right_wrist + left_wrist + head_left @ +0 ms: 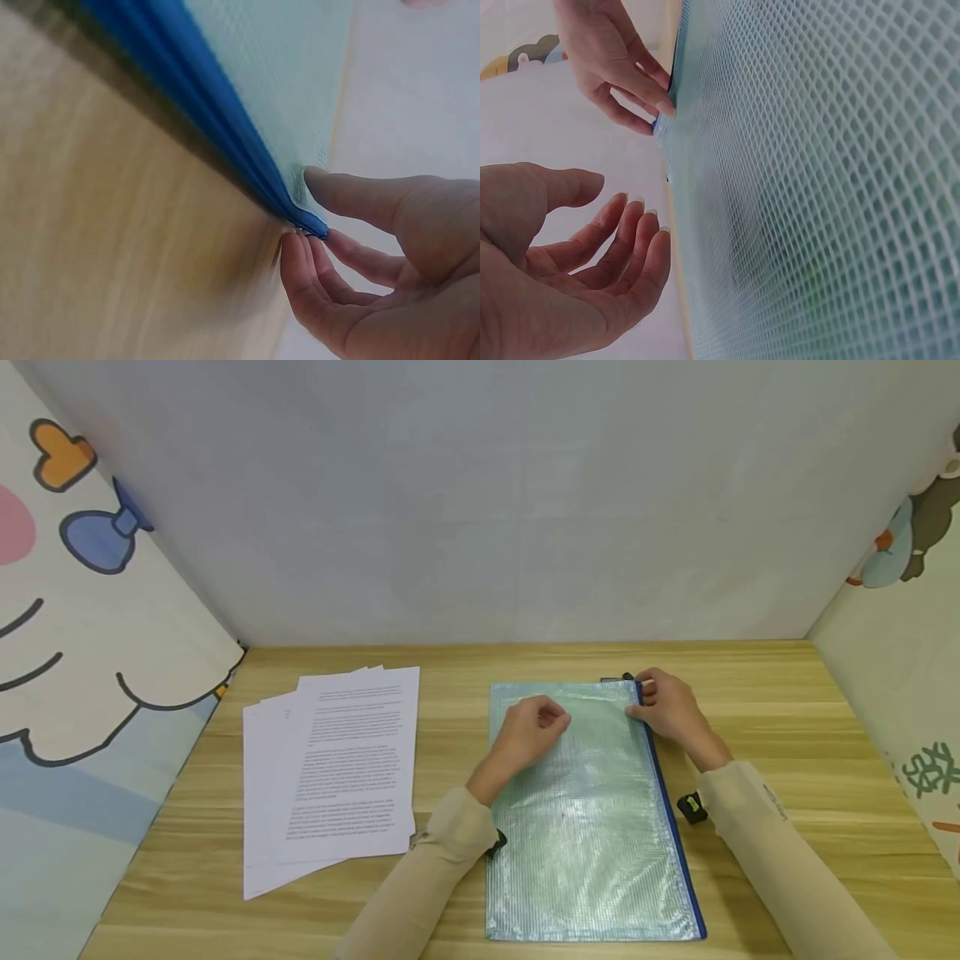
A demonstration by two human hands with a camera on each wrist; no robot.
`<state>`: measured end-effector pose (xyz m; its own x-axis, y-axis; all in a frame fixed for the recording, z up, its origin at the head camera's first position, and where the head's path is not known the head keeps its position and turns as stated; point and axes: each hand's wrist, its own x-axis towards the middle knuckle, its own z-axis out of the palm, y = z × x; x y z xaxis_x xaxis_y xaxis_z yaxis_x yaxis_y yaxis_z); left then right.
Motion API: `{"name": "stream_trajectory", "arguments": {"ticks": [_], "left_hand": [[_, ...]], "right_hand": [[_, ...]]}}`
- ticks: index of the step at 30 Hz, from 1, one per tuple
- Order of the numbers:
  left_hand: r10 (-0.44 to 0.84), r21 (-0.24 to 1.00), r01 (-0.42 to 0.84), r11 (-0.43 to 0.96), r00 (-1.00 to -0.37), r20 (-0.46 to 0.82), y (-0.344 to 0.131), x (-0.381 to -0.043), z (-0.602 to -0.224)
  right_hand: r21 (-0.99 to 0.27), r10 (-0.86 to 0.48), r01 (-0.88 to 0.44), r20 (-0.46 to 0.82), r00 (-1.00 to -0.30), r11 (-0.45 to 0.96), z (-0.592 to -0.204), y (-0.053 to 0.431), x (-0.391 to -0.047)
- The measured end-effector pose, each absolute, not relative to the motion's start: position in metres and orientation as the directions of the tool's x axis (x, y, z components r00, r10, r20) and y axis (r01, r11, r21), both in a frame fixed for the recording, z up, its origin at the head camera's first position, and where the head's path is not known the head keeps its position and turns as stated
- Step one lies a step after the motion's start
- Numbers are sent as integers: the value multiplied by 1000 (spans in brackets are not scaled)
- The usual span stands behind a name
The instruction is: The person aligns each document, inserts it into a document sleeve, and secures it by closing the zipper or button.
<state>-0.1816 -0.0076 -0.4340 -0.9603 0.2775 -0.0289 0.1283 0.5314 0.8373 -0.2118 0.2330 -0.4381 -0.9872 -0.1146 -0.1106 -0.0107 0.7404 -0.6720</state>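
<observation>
A pale green mesh zip folder (577, 827) lies on the table with its blue zip edge (671, 822) on the right. My right hand (670, 706) pinches the folder's far right corner, thumb on top and fingers beneath, at the end of the blue zip (217, 112). Over the upper part of the folder hovers my left hand (531, 731), its fingers loosely bent. In the left wrist view nothing lies between that hand's thumb and fingertips (656, 232), which are apart from the mesh.
To the left, several printed sheets of paper (352, 760) lie fanned in a loose pile. A small dark object (627, 677) shows just behind the folder's far right corner. A grey wall (525, 527) stands along the table's back edge, with patterned panels at both sides.
</observation>
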Motion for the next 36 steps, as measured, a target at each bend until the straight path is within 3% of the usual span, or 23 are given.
{"name": "stream_trajectory", "arguments": {"ticks": [9,22,36], "left_hand": [[275,826,160,541,-961,6,-2,-185,-433],[300,809,285,514,-943,141,4,-191,-430],[327,794,393,464,-909,259,13,-198,-423]], "right_hand": [[-714,-54,-23,-20,-998,700,-444,230,-208],[-714,-107,-242,230,-967,657,-437,222,-195],[-681,-140,-357,354,-925,639,-427,212,-184]]}}
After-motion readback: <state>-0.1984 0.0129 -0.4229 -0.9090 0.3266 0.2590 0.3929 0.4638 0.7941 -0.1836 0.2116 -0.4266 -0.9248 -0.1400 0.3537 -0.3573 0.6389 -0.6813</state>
